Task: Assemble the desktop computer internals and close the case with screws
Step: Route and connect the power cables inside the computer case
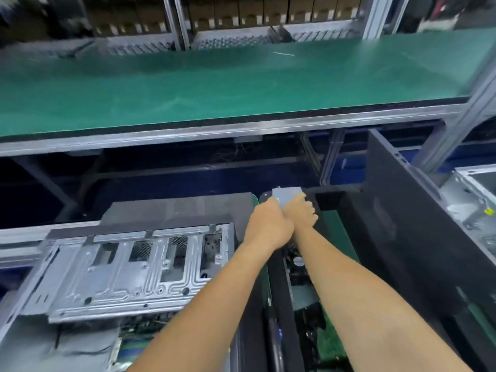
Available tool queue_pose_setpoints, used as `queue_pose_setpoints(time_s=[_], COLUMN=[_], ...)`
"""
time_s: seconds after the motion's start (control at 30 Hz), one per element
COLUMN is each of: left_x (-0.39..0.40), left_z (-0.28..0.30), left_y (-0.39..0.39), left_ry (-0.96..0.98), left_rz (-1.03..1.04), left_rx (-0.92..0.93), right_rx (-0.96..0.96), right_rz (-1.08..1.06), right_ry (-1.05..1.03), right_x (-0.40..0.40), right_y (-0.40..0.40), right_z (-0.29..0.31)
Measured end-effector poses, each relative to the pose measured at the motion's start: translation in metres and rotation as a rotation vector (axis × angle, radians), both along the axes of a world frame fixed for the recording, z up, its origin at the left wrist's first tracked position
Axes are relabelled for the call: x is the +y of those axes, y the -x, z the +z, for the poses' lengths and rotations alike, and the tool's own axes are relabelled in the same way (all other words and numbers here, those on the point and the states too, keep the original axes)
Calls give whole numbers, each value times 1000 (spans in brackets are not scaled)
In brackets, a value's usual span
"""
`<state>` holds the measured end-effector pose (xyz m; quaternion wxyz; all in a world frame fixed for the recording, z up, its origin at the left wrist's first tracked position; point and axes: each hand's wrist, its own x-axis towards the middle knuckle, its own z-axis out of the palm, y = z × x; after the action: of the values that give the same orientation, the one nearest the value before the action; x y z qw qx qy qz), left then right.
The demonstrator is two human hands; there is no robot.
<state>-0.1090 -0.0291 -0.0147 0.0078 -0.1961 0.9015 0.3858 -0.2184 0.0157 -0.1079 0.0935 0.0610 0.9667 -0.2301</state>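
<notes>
Head view, wide-angle and blurred at the edges. One long green workbench across the far half, with a metal front rail; shelving of brown boxes beyond it, too smeared to count. Three computer cases in sight: one open silver chassis lying near left, drive cage and perforated panels upward, a strip of green circuit board showing at its near edge; one dark case down the centre, open on top, its innards mostly hidden under the forearms; one more silver chassis cut off at the right edge. One tall dark panel standing on edge, right of the centre case. Two bare forearms reaching from the near edge to the far end of the centre case. Left hand curled knuckles-up, touching the right hand; both against one small grey metal box at the case's far end. Right fingers bent over the box's near edge, gripping it; left fingers tucked out of sight, so hold on the box not determinable.
</notes>
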Motion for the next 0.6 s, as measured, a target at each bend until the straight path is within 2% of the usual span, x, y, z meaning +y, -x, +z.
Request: queue_pose_setpoints(time_s=[0.23, 0.43, 0.6], left_x=[-15, -25, -20], left_z=[-8, 6, 19], left_y=[-4, -13, -17], left_ry=[-19, -40, -88], left_rz=[18, 53, 73], left_rx=[3, 134, 193], right_rx=[-142, 77, 226], right_rz=[36, -13, -109], right_ry=[-54, -106, 114], right_x=[3, 10, 31], right_y=[8, 0, -12], right_z=[-7, 15, 86])
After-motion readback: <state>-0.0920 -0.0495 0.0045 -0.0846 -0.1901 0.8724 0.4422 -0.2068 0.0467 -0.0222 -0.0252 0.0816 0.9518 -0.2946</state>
